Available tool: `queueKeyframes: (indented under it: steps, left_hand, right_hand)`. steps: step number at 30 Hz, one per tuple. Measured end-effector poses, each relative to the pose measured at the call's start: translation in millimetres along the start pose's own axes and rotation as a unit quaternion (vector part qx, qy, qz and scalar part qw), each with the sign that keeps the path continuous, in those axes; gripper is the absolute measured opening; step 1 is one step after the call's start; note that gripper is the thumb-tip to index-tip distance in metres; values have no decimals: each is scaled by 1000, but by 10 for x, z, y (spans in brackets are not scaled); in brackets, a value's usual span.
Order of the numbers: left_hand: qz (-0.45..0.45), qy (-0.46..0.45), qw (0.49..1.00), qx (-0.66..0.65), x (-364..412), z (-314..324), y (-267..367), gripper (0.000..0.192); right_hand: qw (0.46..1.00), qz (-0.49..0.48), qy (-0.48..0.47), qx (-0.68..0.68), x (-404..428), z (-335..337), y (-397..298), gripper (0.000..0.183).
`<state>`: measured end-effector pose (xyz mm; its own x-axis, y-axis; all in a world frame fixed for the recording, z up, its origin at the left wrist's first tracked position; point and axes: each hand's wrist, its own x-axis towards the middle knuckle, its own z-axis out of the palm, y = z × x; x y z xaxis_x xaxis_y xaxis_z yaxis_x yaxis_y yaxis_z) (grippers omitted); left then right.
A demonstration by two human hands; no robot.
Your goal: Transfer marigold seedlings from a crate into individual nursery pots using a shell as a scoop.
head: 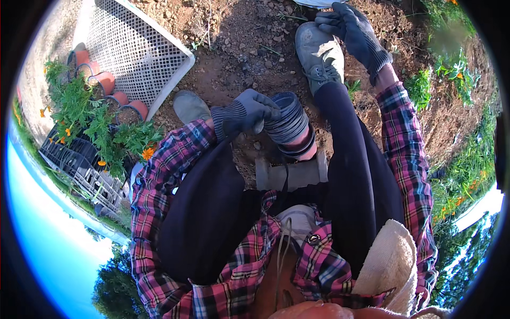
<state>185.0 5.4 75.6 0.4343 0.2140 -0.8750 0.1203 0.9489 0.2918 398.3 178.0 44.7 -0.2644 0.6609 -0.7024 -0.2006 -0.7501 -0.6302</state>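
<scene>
A tilted stack of nested plastic plant pots, dark at the upper rims and reddish lower down, stands on the soil between my legs. My left hand, in a grey glove, has its fingers at the left rim of the top pot; the fingertips are partly hidden, so the grip is unclear. Out past the toe of my right shoe, my right hand reaches in a grey glove toward a pale item cut off by the top edge. Whether its fingers touch that item is not clear.
A pale perforated plastic crate lies at the upper left, with terracotta-coloured pots of orange-flowered marigolds beside it. Below these is a black plastic crate. A grey spool-shaped piece lies between my legs. Marigold plants grow at the right.
</scene>
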Motion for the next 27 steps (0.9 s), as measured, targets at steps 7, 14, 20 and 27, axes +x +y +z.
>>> queueKeyframes:
  steps: [7,14,20,27]
  left_hand:
    - [-52,20,998,6,128,15,-182,16]
    - [289,258,724,570,-124,237,-189,25]
    - [399,252,714,518,-340,112,-14,26]
    - [522,325,667,422,-387,-280,437,27]
  right_hand:
    - [998,-29,15,-48,-549,-287,222,35]
    - [967,-24,252,22,-1049,-818,195,22]
    - [889,-209,280,296,-984,-1482,175,29]
    - [869,-209,309,325,-664,-2315,-209,37]
